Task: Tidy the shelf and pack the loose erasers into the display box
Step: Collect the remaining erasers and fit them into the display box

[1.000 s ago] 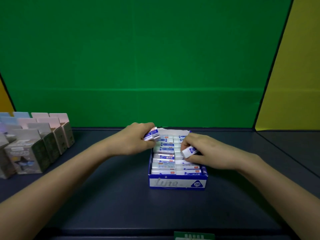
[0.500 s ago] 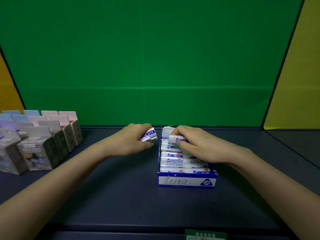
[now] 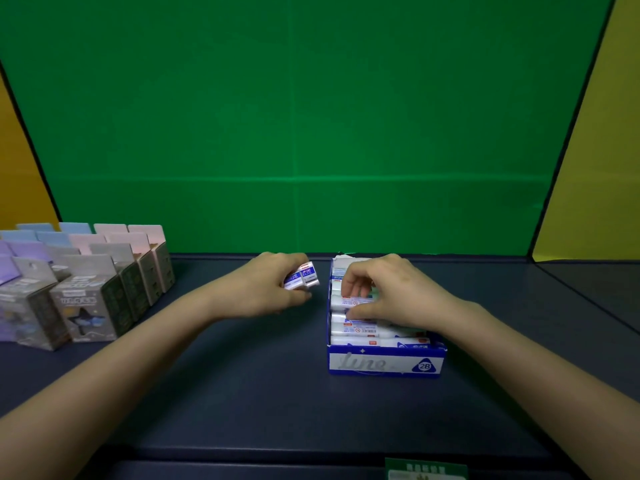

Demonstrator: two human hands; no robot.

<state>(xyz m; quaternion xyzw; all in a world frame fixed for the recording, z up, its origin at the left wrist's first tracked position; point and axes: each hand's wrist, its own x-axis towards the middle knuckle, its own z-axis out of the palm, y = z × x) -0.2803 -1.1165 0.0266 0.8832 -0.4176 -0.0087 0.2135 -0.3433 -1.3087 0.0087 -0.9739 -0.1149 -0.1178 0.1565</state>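
A blue and white display box (image 3: 384, 364) marked 2B stands on the dark shelf right of centre, filled with rows of white erasers (image 3: 356, 330) in blue-printed sleeves. My right hand (image 3: 391, 292) lies over the box's middle rows, fingers pressing down on an eraser among them. My left hand (image 3: 273, 289) hovers just left of the box's back corner and grips two loose erasers (image 3: 302, 277) side by side. The erasers under my right palm are hidden.
Several small pastel cartons (image 3: 90, 282) stand in rows at the shelf's left end. A green back wall (image 3: 311, 133) closes the shelf behind, and yellow panels flank it. A green label (image 3: 424, 471) sits on the front edge.
My right hand has carried its eraser from the box's right side to the back, then lowered it into the middle rows. My left hand stays put with its two erasers.
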